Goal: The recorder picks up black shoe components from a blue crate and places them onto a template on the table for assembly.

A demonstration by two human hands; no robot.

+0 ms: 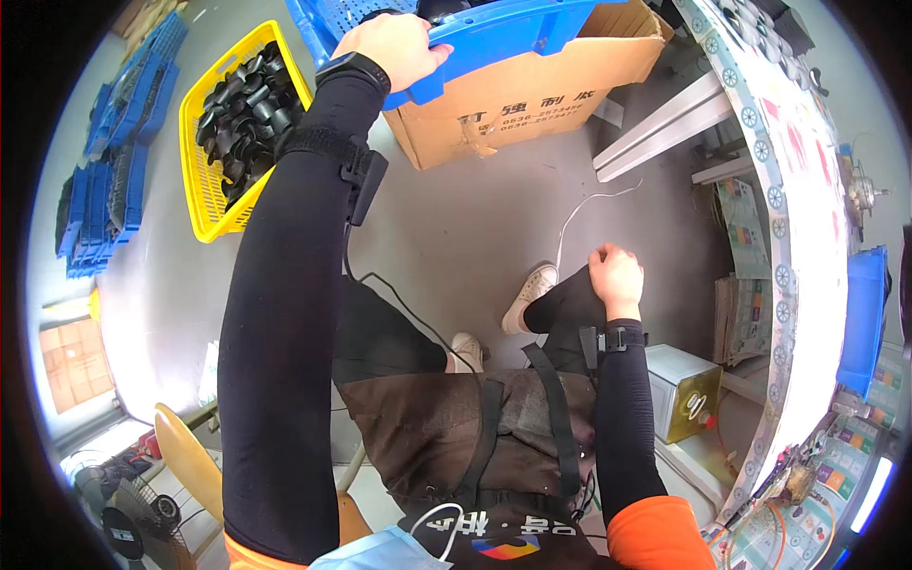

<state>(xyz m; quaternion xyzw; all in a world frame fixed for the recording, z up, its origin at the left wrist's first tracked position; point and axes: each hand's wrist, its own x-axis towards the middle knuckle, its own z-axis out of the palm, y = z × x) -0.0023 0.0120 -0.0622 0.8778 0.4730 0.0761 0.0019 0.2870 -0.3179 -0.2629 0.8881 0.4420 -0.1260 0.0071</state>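
Note:
My left hand is at the near left corner of a blue plastic crate, its fingers closed over the rim. Dark, rounded pieces show inside the crate at the upper edge of the view. Under the crate stands an open cardboard box. My right hand rests at my right knee with its fingers curled in, and nothing shows in it.
Left of the crate, a yellow basket on the floor holds many black curved pieces. Blue crates are stacked farther left. A long worktable runs along the right, with a metal tin below. A thin white cord crosses the floor.

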